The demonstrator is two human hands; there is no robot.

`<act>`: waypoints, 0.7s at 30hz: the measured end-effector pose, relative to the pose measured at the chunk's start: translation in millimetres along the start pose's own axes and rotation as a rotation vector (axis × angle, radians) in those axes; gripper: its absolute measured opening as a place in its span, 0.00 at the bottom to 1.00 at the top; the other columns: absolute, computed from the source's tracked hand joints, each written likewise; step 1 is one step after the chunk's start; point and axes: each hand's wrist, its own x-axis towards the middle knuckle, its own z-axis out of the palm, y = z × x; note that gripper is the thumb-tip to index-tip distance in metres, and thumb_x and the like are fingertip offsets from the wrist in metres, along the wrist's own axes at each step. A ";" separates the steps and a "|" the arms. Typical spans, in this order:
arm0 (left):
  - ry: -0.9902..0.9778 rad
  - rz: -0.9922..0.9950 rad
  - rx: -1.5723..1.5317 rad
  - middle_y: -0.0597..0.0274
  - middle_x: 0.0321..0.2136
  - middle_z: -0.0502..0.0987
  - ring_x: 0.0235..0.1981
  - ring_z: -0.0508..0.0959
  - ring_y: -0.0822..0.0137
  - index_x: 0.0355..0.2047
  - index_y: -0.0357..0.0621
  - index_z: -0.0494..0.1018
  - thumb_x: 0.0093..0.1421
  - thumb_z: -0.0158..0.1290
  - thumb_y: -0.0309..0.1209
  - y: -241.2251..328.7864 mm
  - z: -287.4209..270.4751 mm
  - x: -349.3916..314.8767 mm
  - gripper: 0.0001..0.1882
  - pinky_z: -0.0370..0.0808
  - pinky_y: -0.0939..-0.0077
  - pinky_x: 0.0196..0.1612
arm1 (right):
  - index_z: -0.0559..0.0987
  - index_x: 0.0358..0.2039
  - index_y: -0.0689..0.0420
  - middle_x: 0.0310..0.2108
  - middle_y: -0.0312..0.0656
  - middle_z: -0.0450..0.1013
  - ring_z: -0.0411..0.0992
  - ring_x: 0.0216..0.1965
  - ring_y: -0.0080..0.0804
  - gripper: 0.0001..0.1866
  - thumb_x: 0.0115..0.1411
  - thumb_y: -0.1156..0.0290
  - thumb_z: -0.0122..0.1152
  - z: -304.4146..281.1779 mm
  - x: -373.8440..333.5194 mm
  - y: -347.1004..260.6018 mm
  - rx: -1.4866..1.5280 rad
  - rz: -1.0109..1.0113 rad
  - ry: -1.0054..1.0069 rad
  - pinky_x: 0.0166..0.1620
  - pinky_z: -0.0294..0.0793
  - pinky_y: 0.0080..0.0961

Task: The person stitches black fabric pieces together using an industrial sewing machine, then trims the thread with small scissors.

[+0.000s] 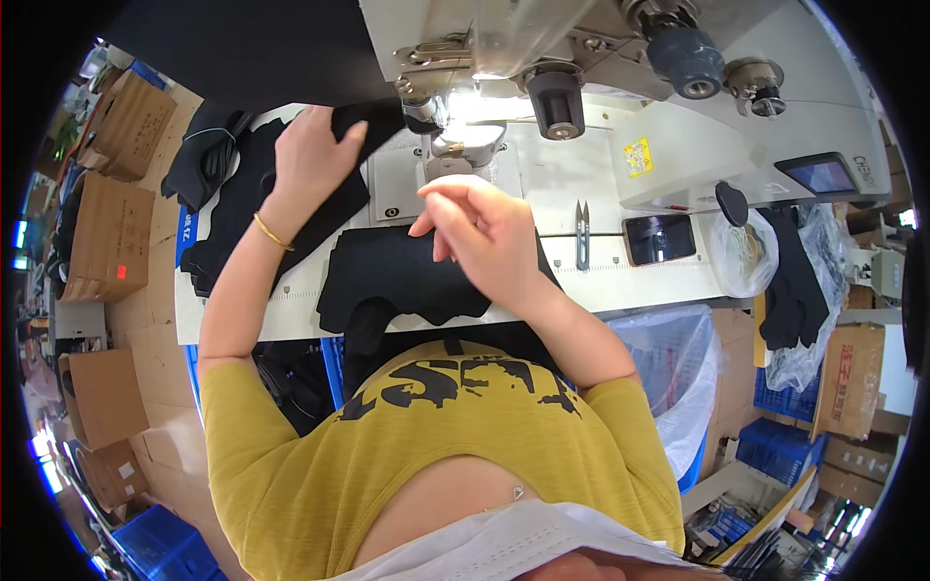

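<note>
Black fabric (334,205) apparently touches the loosely spread left grip (318,157).

The sewing machine (756,145) is running past the upper edge, glare (475,105) is washing out detail beneath its head, the left hand (315,160) is hiding its own fingertips, and the right hand (489,242) is covering part of the black cloth (407,271).

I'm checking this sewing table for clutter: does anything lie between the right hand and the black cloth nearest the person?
Nothing visible does. The right hand appears over the right part of the black cloth, though it hides what is directly beneath. The snips and phone lie farther right, out of the way.
</note>
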 end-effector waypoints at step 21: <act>-0.821 -0.458 -0.899 0.70 0.25 0.77 0.25 0.73 0.82 0.36 0.36 0.78 0.61 0.58 0.29 54.3 -45.9 43.6 0.08 0.68 0.87 0.28 | 0.78 0.33 0.62 0.21 0.26 0.71 0.63 0.23 0.08 0.06 0.63 0.72 0.60 3.5 2.2 8.5 0.262 0.159 0.071 0.26 0.62 0.11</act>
